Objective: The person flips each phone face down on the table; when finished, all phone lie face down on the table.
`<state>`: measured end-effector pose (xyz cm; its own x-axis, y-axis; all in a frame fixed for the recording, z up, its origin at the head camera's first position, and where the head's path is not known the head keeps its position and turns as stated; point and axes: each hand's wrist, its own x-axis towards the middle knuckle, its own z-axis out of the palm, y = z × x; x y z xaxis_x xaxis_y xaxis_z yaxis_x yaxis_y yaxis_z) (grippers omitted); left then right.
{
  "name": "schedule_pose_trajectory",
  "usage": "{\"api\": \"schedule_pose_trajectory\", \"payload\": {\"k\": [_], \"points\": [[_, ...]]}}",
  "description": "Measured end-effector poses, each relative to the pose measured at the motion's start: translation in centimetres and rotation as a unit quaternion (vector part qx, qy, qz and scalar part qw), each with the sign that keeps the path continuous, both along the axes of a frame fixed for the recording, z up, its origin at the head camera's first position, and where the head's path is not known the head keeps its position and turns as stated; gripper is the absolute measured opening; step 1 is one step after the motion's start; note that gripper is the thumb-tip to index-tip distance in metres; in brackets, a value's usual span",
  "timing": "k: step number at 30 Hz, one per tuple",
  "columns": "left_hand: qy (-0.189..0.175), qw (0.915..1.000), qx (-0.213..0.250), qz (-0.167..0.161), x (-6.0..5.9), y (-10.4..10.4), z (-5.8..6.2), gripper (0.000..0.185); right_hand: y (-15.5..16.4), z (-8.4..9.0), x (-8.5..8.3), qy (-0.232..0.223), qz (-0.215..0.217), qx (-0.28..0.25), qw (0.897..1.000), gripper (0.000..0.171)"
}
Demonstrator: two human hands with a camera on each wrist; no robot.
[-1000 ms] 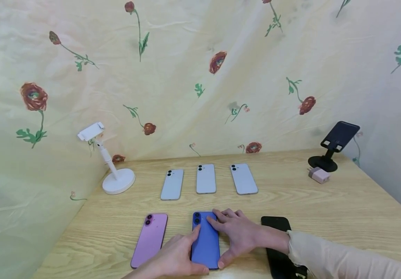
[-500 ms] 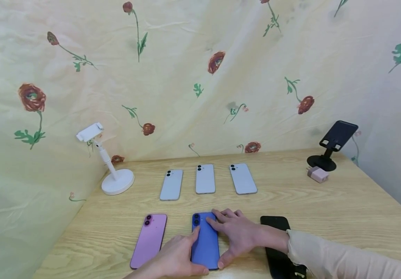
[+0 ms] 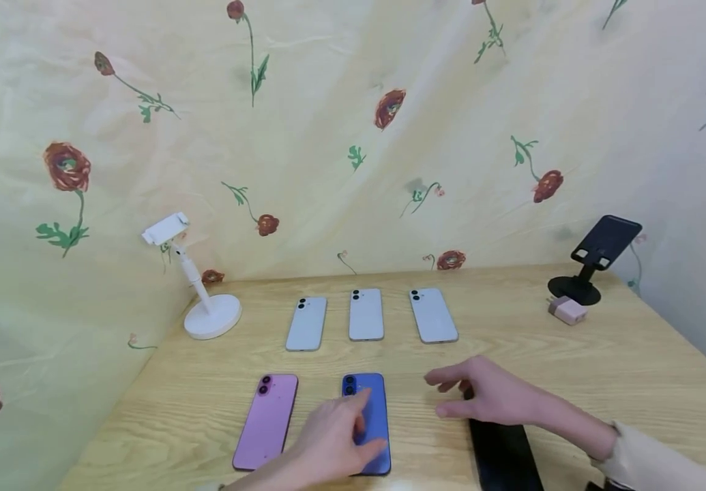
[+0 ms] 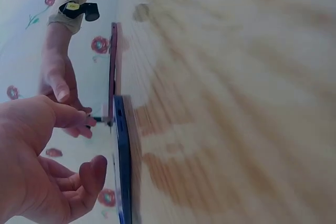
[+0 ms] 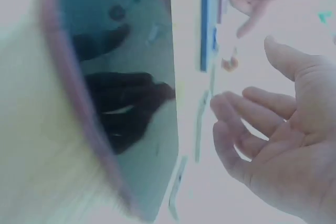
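Nearest the table edge, left hand (image 3: pixel 334 436) rests loosely open on blue phone (image 3: pixel 372 409), long axis running front to back; right hand (image 3: pixel 490 395) hovers relaxed, empty, beside it, over black phone (image 3: pixel 503 453).

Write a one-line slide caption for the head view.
Left hand over a blue phone, right hand above a black phone, on a wooden table.

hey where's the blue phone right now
In the head view the blue phone lies flat in the near row on the wooden table, between the pink phone and the black phone, partly under the left hand.
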<state>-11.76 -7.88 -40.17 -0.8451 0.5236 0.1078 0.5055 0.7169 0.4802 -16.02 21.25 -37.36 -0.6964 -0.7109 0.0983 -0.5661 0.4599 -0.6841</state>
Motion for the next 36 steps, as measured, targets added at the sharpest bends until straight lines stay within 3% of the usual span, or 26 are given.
{"api": "schedule_pose_trajectory", "payload": {"k": [3, 8, 12, 16, 24, 31, 36], "points": [[-0.003, 0.9997, 0.001, -0.026, -0.1, 1.6, 0.0, 0.072, 2.0, -0.3, 0.5, 0.023, -0.011, -0.014, 1.000, 0.047], [-0.044, 0.9969, -0.024, -0.061, 0.1, 4.6, 0.0, 0.079, 5.0, -1.5, 1.4, 0.073, -0.041, -0.005, 0.996, 0.051], [-0.080, 0.9929, -0.053, -0.070, 0.0, 6.7, 0.0, 0.085, 6.9, -2.2, 2.1, 0.059, -0.079, 0.022, 0.995, 0.061], [-0.095, 0.9902, -0.060, -0.082, -0.1, 8.4, -0.2, 0.090, 8.7, -3.0, 2.6, 0.042, -0.081, 0.027, 0.995, 0.070], [-0.098, 0.9870, -0.068, -0.109, -0.1, 10.4, -0.9, 0.102, 11.0, -4.4, 2.9, 0.000, -0.063, 0.031, 0.998, 0.085], [-0.117, 0.9824, -0.066, -0.130, -0.1, 11.8, -1.3, 0.103, 12.0, -5.4, 3.1, 0.001, -0.061, 0.052, 0.997, 0.090], [-0.088, 0.9820, -0.082, -0.145, 0.0, 12.6, -1.5, 0.101, 12.2, -5.9, 3.2, 0.001, -0.050, 0.044, 0.998, 0.096]]}}
